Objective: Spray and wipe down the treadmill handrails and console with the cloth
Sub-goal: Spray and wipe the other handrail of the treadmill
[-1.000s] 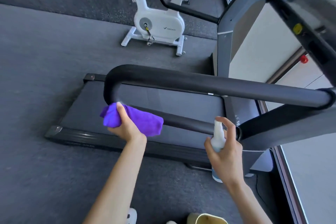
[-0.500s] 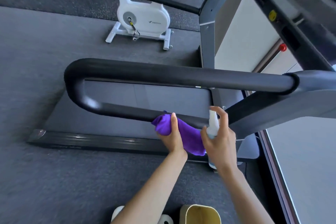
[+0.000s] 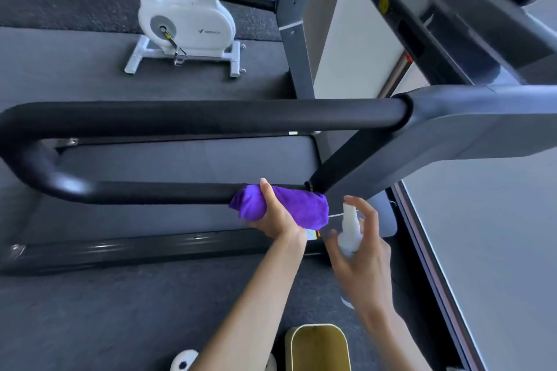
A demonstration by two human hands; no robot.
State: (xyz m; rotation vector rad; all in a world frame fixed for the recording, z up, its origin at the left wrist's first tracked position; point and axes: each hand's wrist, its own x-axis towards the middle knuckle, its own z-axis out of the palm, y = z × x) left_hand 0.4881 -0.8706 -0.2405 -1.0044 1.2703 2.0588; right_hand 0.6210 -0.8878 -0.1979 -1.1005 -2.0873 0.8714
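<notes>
The left hand [image 3: 272, 215] gripped the purple cloth [image 3: 304, 209], fingers wrapped around it, pressing it onto the lower bar of the black handrail [image 3: 156, 193] close to its junction with the grey treadmill frame [image 3: 452, 132]. The right hand [image 3: 360, 262] held the white spray bottle [image 3: 349, 230] upright just beside the cloth, fingers curled around it. A white exercise bike [image 3: 187, 21] stood on the floor beyond.

Bunched purple cloth [image 3: 280, 205] around the black padded handrail [image 3: 150, 193], translucent spray bottle [image 3: 349, 232] upright just beside it
</notes>
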